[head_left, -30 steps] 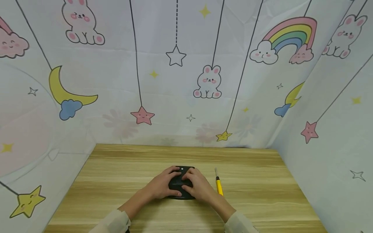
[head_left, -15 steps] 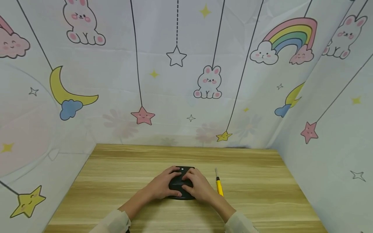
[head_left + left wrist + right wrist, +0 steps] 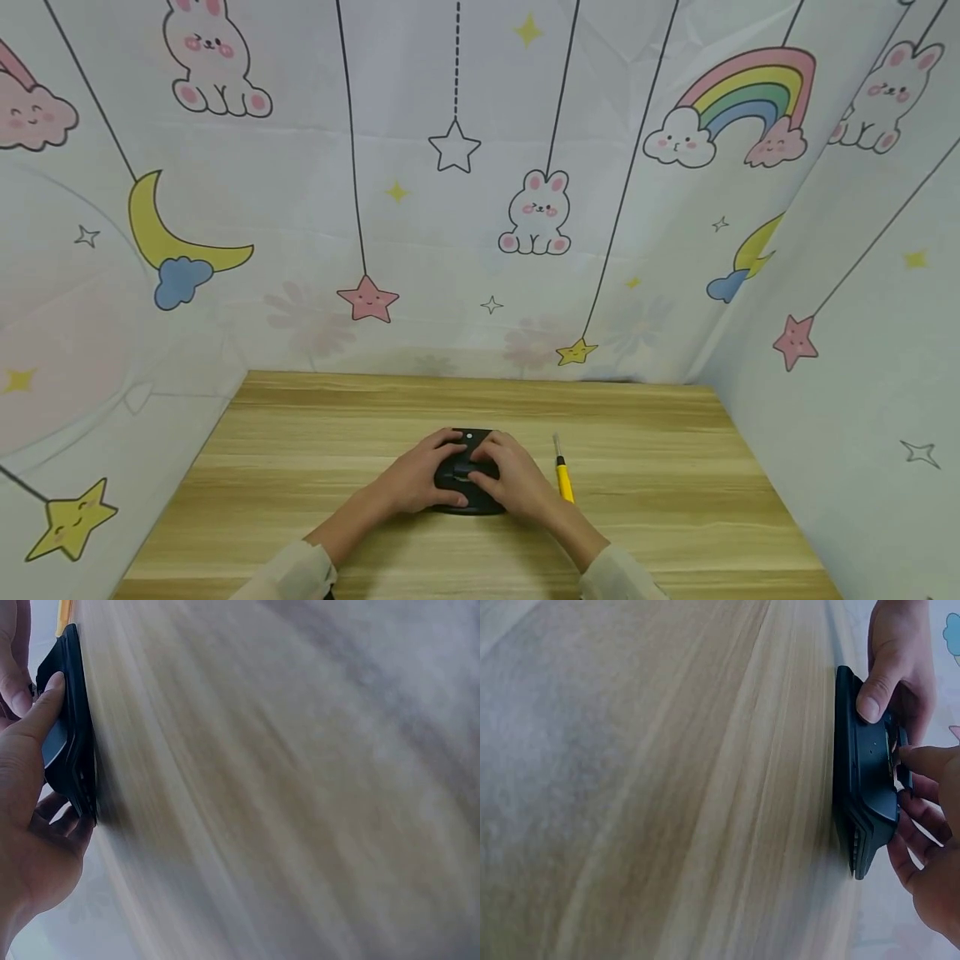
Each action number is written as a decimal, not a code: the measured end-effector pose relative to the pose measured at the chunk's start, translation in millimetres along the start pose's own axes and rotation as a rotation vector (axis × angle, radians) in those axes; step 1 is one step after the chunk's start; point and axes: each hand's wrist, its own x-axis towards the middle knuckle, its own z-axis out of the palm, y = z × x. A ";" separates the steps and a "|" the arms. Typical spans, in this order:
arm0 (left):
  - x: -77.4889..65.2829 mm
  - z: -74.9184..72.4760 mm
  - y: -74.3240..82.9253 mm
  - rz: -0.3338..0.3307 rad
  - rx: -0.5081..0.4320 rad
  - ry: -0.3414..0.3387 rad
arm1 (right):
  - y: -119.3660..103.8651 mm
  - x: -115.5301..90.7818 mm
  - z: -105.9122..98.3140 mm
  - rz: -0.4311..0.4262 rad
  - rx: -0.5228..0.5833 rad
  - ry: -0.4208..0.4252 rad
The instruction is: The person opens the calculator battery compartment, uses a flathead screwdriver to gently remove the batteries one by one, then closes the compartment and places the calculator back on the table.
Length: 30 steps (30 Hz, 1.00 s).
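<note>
A flat black device (image 3: 480, 497) with a raised middle lies on the wooden table, between both hands in the head view. My left hand (image 3: 416, 473) grips its left side, thumb on the near part and fingers along the far part. The fingers and thumb of my right hand (image 3: 521, 482) pinch a small black cover (image 3: 905, 780), which stands lifted from the device in the right wrist view. An opening shows beneath the cover; its contents are too small to tell. To the right of the device lies a screwdriver (image 3: 564, 483) with a yellow handle, partly behind the right wrist.
The wooden table (image 3: 315, 433) reaches back to a white cloth backdrop (image 3: 420, 233) printed with rabbits, stars and clouds. The cloth (image 3: 862, 400) also hangs along the right side.
The small black cover has come up from the device under the right fingers, and an opening shows. The left hand and the screwdriver have stayed put.
</note>
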 end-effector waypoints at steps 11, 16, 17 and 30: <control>-0.2 -1.3 -0.4 0.003 0.005 0.012 | 3.0 0.0 -7.1 -0.042 0.001 0.008; 0.6 -0.4 -2.1 0.008 0.003 0.010 | 4.8 -0.4 -8.2 -0.035 -0.026 0.003; 0.6 -0.2 -2.3 0.010 0.003 0.010 | 5.2 -0.5 -8.6 -0.035 -0.034 0.003; 0.7 1.2 -1.6 0.010 0.001 0.007 | 10.7 -1.3 -14.9 -0.058 -0.102 0.029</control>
